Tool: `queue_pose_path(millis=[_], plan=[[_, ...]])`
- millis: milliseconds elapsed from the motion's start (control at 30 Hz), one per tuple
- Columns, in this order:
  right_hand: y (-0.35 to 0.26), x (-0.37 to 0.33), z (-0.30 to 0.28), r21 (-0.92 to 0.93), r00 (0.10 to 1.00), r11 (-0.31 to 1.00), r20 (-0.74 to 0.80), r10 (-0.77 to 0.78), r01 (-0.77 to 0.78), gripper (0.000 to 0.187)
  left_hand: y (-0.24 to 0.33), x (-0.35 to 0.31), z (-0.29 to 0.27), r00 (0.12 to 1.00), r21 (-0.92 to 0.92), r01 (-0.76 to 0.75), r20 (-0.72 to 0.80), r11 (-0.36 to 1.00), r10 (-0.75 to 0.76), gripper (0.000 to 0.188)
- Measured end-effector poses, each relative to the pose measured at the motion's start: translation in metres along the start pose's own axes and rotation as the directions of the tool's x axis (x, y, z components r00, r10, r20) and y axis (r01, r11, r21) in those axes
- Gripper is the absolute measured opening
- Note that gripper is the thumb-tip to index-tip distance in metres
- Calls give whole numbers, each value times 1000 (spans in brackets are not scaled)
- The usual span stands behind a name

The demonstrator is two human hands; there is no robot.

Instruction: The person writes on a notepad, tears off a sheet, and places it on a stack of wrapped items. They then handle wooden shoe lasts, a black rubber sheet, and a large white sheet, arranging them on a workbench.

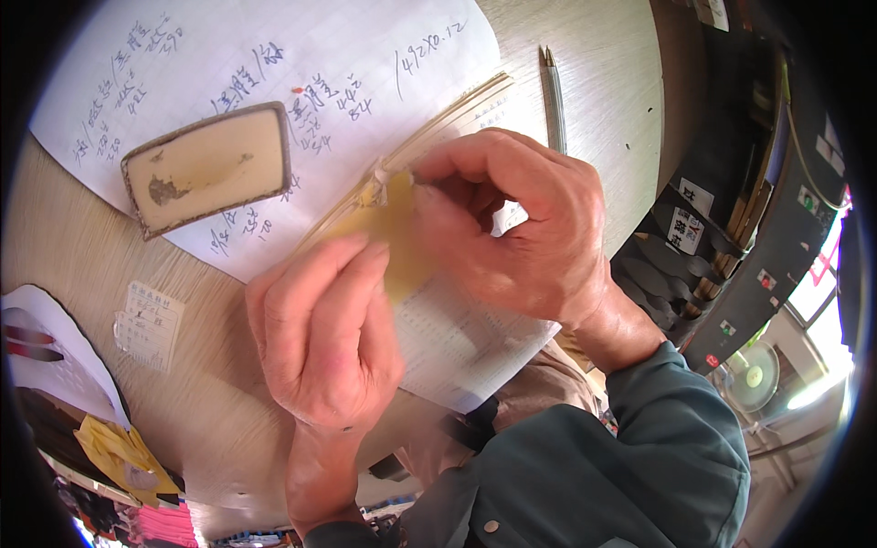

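Note:
My left hand (329,333) is closed, its fingertips pinched at the lower left edge of a thin yellow sheet or strip (402,260), blurred by motion. On the other side, my right hand (539,228) is curled with thumb and forefinger together at the upper right edge of that strip. Both hands are over an open notebook (429,55), close to its worn spine. Handwriting covers the far page, and a printed page lies beneath the hands. A small ragged whitish-yellow scrap shows at the spine beside my right fingertips.
A tan rectangular pad with a dark stitched border (215,164) lies on the far page. Beyond my right hand is a silver pen (553,100). A small paper slip (151,324) lies on the wooden table (219,384) at left. Dark shelving (694,228) stands at right.

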State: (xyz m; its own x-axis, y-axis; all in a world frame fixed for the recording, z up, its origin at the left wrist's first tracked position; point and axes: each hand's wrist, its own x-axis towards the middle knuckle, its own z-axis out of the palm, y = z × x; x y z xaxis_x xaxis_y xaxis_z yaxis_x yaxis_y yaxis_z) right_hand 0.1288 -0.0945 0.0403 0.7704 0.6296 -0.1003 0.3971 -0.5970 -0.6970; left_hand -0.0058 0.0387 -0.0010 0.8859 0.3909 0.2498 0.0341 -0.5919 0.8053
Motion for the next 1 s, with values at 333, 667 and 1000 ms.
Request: queue_pose_path(millis=[333,667,1000], plan=[[-4,-2,1,-80,1000,997,13,18,-17,13,0,2,3,1000,29,-27,-15,999,27,25],[-2,-8,0,0,998,999,-43,37,-37,9,0,3,4,999,12,-34,-37,999,35,22],[-5,-18,2,73,987,990,-102,128,-121,12,0,3,6,998,28,-41,-43,999,42,19]])
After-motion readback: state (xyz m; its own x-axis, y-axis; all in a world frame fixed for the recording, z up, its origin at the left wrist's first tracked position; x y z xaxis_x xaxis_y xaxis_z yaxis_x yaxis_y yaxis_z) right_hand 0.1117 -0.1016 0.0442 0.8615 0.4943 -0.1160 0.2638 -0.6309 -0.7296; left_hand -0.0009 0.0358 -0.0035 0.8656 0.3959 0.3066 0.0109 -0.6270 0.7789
